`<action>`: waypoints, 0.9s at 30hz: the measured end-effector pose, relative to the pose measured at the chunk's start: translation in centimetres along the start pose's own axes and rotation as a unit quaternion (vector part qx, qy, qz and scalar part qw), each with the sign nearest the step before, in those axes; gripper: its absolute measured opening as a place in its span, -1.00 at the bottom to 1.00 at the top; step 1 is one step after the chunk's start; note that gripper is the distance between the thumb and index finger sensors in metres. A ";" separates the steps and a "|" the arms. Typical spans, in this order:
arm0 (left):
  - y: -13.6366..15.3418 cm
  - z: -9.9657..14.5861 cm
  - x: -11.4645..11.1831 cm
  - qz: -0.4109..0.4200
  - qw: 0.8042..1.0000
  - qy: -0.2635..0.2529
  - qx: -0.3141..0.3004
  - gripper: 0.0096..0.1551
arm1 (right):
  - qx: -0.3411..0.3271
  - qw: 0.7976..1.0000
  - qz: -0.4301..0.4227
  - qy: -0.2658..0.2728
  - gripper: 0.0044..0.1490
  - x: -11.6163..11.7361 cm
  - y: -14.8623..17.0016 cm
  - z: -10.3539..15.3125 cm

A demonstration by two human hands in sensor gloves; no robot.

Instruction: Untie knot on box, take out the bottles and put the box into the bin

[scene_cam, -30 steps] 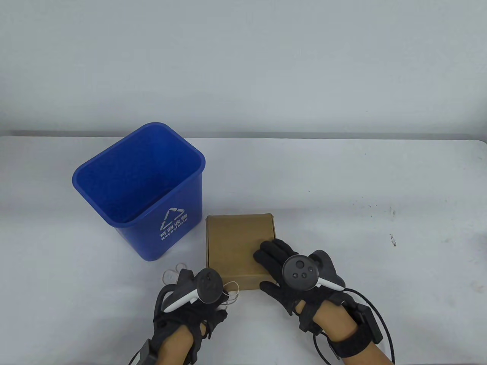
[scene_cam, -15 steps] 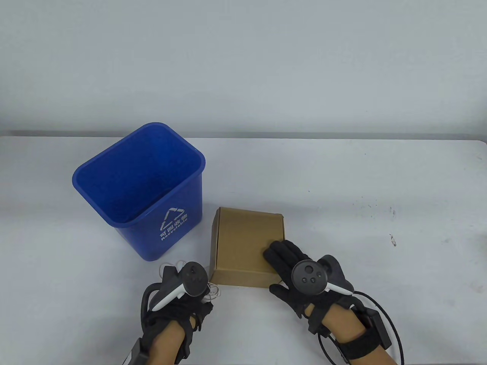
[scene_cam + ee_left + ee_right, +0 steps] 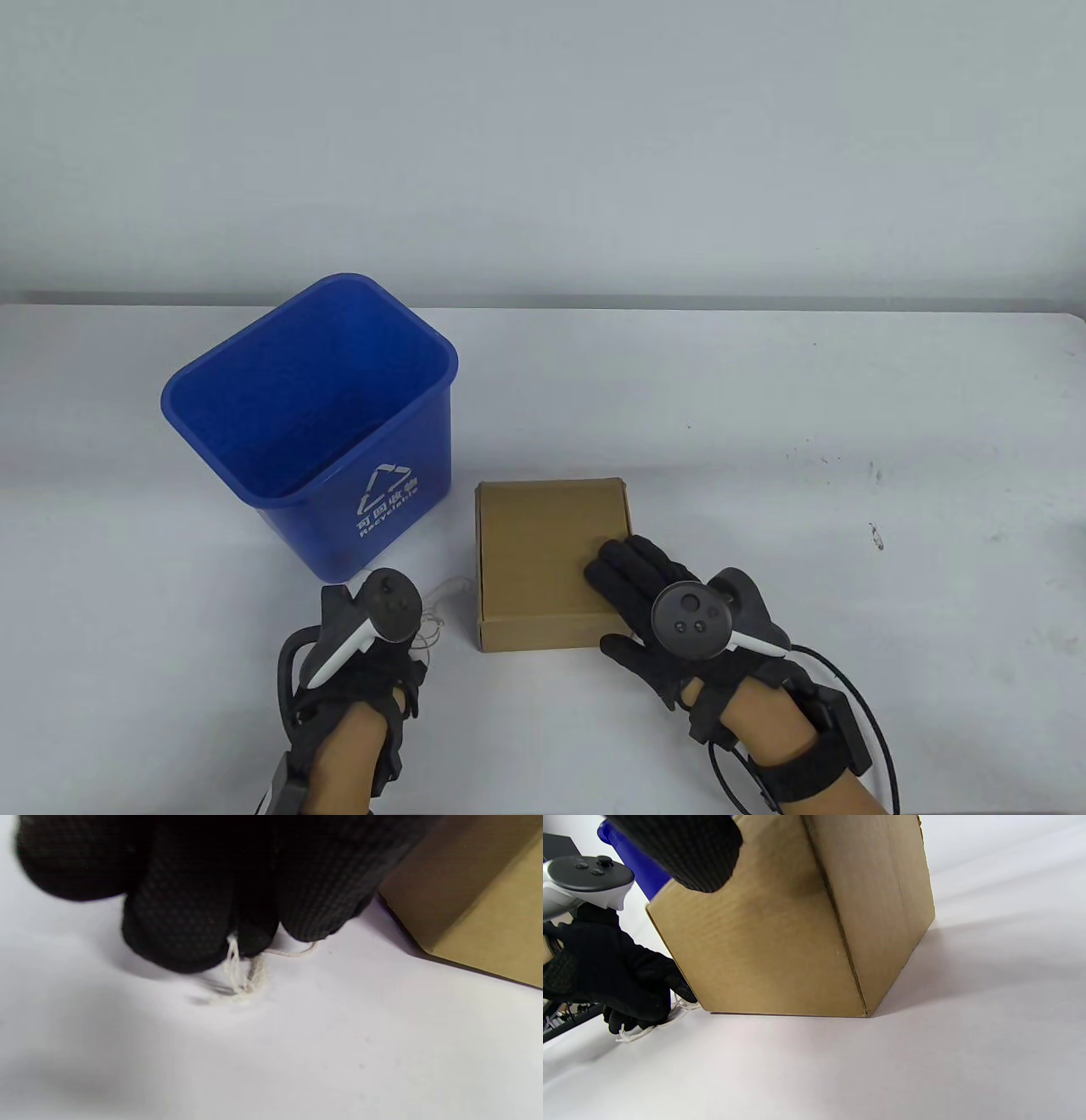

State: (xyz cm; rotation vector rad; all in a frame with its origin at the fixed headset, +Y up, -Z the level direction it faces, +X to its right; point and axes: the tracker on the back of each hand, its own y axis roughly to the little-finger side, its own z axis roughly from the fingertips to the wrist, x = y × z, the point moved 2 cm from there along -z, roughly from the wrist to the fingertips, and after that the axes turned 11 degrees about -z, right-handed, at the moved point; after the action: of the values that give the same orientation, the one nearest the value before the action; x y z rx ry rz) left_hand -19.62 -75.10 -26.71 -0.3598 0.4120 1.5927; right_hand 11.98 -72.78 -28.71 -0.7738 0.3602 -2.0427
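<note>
The brown cardboard box (image 3: 543, 556) lies closed and flat on the table, with no string around it and no bottles showing. My right hand (image 3: 624, 577) rests on its near right corner, fingers flat on the lid and thumb by the front face. My left hand (image 3: 411, 632) is on the table left of the box. Its curled fingers (image 3: 182, 921) pinch the loose white string (image 3: 244, 978), which trails toward the box (image 3: 445, 590). In the right wrist view the box (image 3: 780, 942) fills the middle, with the left hand (image 3: 619, 984) and string (image 3: 638, 1032) beside it.
The blue recycling bin (image 3: 310, 407) stands open and upright just left of and behind the box, a hand's width from my left hand. The white table (image 3: 764, 424) stretches bare to the right and behind. A grey wall closes off the far edge.
My left hand has drawn leftward along the table, dragging the string away from the box. The box shifted slightly right, turned a little, and now sits square. The right hand stayed on it.
</note>
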 end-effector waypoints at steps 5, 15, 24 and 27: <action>1.5 1.8 2.0 0.054 0.996 -0.075 0.005 -0.23 | 0.001 1.000 -0.014 0.001 -0.04 -0.1 0.1 0.1; 2.1 3.9 3.7 0.086 0.982 -0.168 -0.003 -0.52 | 0.002 1.000 -0.028 -0.006 -0.03 0.0 0.0 0.1; 3.8 2.9 3.7 0.101 0.972 -0.206 0.053 -0.39 | 0.002 0.999 -0.039 -0.011 -0.03 0.0 0.0 0.1; 4.5 2.2 3.1 0.136 0.973 -0.182 0.047 -0.10 | 0.004 0.999 -0.041 -0.014 -0.03 0.0 0.0 0.1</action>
State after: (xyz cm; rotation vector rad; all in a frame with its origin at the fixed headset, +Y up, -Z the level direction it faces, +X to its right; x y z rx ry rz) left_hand -24.29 -71.54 -26.06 0.0684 0.2597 1.8538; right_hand 12.09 -72.79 -28.65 -0.8249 0.3093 -2.1069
